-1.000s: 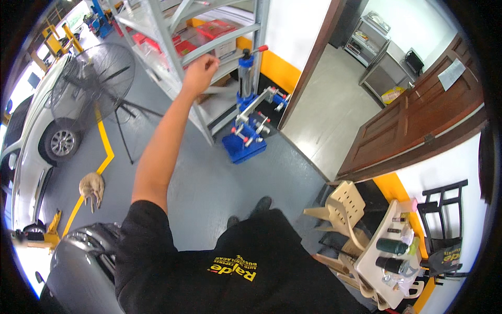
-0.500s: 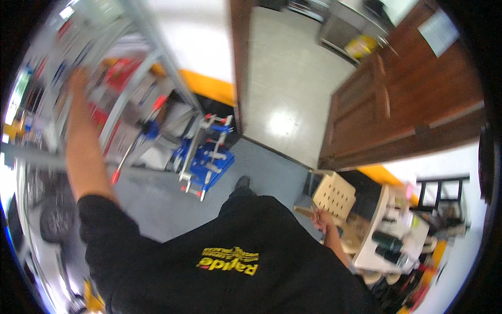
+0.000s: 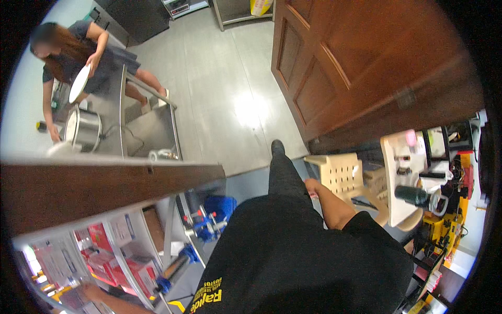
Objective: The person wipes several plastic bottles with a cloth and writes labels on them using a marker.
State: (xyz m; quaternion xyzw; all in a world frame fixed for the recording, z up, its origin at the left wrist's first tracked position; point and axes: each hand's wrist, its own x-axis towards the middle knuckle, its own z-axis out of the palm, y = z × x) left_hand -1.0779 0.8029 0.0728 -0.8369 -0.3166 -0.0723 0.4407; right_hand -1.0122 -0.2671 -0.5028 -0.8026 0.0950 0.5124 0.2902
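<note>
My left hand [image 3: 93,292] is low at the left, blurred, in front of the shelf rack [image 3: 112,246] with its red and white boxes [image 3: 102,264]. Its fingers do not show clearly. On the other side, my right hand [image 3: 312,187] hangs beside my thigh, next to the beige plastic chair [image 3: 340,175]. The fingers look curled, and a small reddish bit shows under them that I cannot make out. One dark shoe [image 3: 276,146] steps onto the pale tiles at the doorway.
A brown wooden door [image 3: 334,68] stands open at the right. At the far left a person [image 3: 78,47] holds a white oval plate [image 3: 79,83] over a metal pot [image 3: 83,128] on a steel table [image 3: 123,110]. A table [image 3: 392,183] bears a dark green tumbler [image 3: 410,195]. Blue clamps [image 3: 209,225] hang by the rack.
I have moved forward to the doorway and the view has turned left. The rack now lies low at the left, my left arm trails behind, and a person has come into view.
</note>
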